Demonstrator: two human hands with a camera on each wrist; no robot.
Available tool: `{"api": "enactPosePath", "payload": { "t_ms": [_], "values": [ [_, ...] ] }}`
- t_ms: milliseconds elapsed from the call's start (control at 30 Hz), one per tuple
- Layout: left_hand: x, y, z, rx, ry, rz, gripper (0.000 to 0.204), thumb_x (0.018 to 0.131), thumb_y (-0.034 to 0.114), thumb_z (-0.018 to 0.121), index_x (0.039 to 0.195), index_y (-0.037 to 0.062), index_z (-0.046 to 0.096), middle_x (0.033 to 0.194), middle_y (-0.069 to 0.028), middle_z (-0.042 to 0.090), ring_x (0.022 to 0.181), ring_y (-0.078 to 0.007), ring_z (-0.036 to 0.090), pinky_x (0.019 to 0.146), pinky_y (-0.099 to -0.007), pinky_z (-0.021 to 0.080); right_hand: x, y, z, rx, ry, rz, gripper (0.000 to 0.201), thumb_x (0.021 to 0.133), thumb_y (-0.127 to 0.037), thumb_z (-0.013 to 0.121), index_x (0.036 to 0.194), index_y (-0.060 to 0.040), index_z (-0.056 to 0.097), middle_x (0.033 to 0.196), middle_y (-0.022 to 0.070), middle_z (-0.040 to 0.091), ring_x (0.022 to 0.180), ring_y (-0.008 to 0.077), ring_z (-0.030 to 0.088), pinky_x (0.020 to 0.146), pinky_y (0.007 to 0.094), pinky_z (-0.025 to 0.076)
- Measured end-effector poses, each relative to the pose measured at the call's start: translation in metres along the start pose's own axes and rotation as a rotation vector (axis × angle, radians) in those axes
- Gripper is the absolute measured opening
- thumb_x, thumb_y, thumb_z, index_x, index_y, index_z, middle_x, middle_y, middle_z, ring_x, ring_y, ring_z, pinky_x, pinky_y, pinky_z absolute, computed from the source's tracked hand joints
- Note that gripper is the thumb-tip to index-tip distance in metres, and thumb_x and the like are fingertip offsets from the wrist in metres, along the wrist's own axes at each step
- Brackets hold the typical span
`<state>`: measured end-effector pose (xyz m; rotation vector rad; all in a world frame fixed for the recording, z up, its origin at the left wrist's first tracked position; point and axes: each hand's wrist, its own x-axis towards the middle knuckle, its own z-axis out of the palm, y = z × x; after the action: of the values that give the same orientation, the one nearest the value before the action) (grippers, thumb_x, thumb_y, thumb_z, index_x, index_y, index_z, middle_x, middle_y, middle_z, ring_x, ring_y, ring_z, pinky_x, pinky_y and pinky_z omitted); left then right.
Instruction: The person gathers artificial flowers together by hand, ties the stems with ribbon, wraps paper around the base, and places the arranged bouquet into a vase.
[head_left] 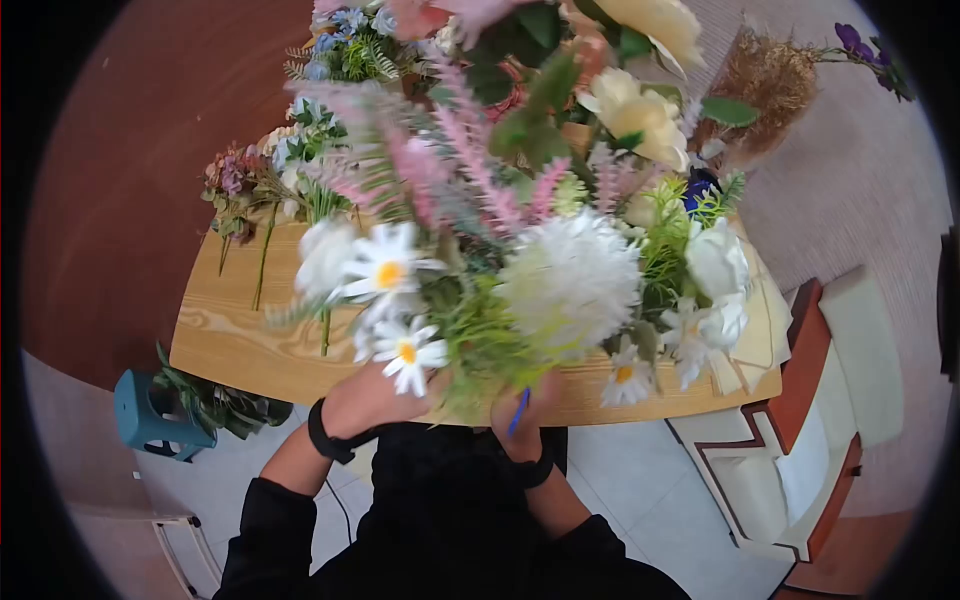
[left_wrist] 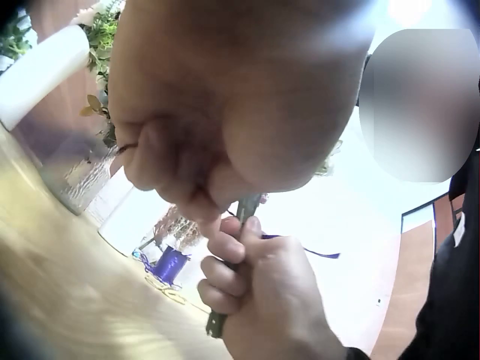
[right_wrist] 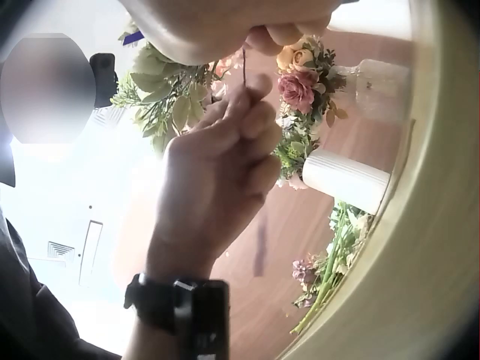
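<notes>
A bouquet of flowers with a white pompom bloom (head_left: 570, 275) and daisies (head_left: 390, 272) stands up over the front edge of the wooden table (head_left: 250, 345). Below its blooms, my right hand (head_left: 525, 405) grips the green stems (left_wrist: 216, 324), as the left wrist view shows. A blue ribbon end (left_wrist: 319, 253) sticks out beside that hand. My left hand (right_wrist: 210, 180) pinches a thin dark stretch of ribbon (right_wrist: 244, 69) that runs up toward the right hand. Leaves and petals partly cover both hands in the head view.
Loose flower stems (head_left: 262, 260) lie at the table's left. A ribbed white vase (right_wrist: 345, 180) and a glass vase (right_wrist: 382, 90) stand on the table, as does a blue ribbon spool (left_wrist: 169, 264). Pale sheets (head_left: 760, 320) lie at the right; a blue stool (head_left: 165, 415) is at floor level.
</notes>
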<state>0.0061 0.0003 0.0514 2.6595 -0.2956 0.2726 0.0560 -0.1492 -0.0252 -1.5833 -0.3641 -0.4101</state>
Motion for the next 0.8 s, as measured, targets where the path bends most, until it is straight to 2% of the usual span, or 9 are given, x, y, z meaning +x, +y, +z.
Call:
{"api": "enactPosePath", "payload": {
  "t_ms": [167,300,400,533,567,600,700,767,800],
  "values": [
    [-0.002,0.036,-0.010,-0.355,0.040,0.031,0.010,0.075,0.004,0.059,0.082,-0.0009,0.064,0.079,-0.0172,0.062,0.076,-0.0319,0.061,0.068,-0.0358,0.049,-0.005,0.004,0.007,0.223,0.060,0.198,0.018,0.086,-0.006,0.049,0.101,0.0028,0.053,0.096,0.0115,0.059,0.085,0.0238,0.060,0.072,0.0350,0.046],
    [0.015,0.058,-0.009,-0.306,0.033,0.223,0.023,0.070,0.005,0.053,0.092,0.0018,0.056,0.081,-0.0158,0.060,0.069,-0.0351,0.059,0.057,-0.0433,0.048,-0.012,-0.002,0.000,0.130,-0.138,-0.002,0.015,0.090,-0.004,0.042,0.097,0.0029,0.052,0.081,0.0073,0.051,0.071,0.0129,0.051,0.063,0.0267,0.046],
    [0.020,0.079,-0.002,-0.370,-0.082,0.024,0.015,0.071,0.007,0.059,0.084,0.0009,0.058,0.078,-0.0135,0.059,0.072,-0.0317,0.058,0.066,-0.0390,0.048,-0.011,-0.004,0.001,0.209,-0.080,0.050,0.014,0.088,-0.003,0.042,0.095,0.0027,0.053,0.079,0.0071,0.051,0.070,0.0129,0.051,0.062,0.0269,0.045],
    [0.038,0.084,0.038,-0.032,0.122,0.195,0.018,0.070,0.008,0.059,0.088,0.0049,0.058,0.084,-0.0112,0.059,0.077,-0.0297,0.059,0.067,-0.0394,0.049,-0.018,-0.006,0.005,0.316,0.013,0.140,0.013,0.086,-0.002,0.043,0.093,0.0023,0.053,0.077,0.0068,0.051,0.068,0.0128,0.050,0.060,0.0272,0.044],
    [0.041,0.085,0.040,0.567,0.053,0.385,0.018,0.069,0.009,0.058,0.087,0.0060,0.056,0.083,-0.0104,0.058,0.080,-0.0271,0.059,0.067,-0.0385,0.047,-0.020,-0.007,0.006,0.343,0.038,0.165,0.013,0.086,-0.002,0.043,0.092,0.0023,0.053,0.076,0.0068,0.051,0.067,0.0128,0.050,0.059,0.0272,0.043],
    [0.046,0.089,0.044,0.567,0.055,0.382,0.018,0.069,0.009,0.058,0.087,0.0060,0.056,0.083,-0.0104,0.058,0.080,-0.0271,0.059,0.067,-0.0385,0.047,-0.022,-0.008,0.007,0.370,0.062,0.187,0.012,0.085,-0.002,0.043,0.091,0.0022,0.053,0.075,0.0067,0.051,0.067,0.0128,0.050,0.059,0.0273,0.043],
    [0.056,0.111,0.018,0.188,-0.230,0.143,0.011,0.075,0.014,0.057,0.081,0.0057,0.058,0.074,-0.0095,0.052,0.067,-0.0221,0.056,0.054,-0.0372,0.044,-0.026,-0.010,0.013,0.457,0.137,0.257,0.012,0.084,-0.001,0.044,0.089,0.0019,0.054,0.074,0.0065,0.051,0.065,0.0128,0.050,0.057,0.0275,0.042],
    [0.044,0.118,0.009,-0.241,0.100,0.550,0.012,0.080,0.016,0.055,0.081,0.0045,0.055,0.076,-0.0087,0.053,0.070,-0.0216,0.054,0.059,-0.0368,0.043,-0.024,-0.011,0.018,0.523,0.213,0.301,0.011,0.083,0.000,0.044,0.088,0.0017,0.054,0.072,0.0064,0.051,0.064,0.0128,0.050,0.056,0.0276,0.042],
    [0.035,0.120,-0.001,-0.539,-0.206,0.599,0.012,0.086,0.015,0.053,0.089,0.0033,0.052,0.082,-0.0100,0.054,0.078,-0.0219,0.055,0.066,-0.0381,0.042,-0.022,-0.010,0.019,0.555,0.264,0.322,0.011,0.083,0.000,0.044,0.088,0.0016,0.054,0.072,0.0063,0.051,0.064,0.0127,0.050,0.055,0.0277,0.042]
  ]
}}
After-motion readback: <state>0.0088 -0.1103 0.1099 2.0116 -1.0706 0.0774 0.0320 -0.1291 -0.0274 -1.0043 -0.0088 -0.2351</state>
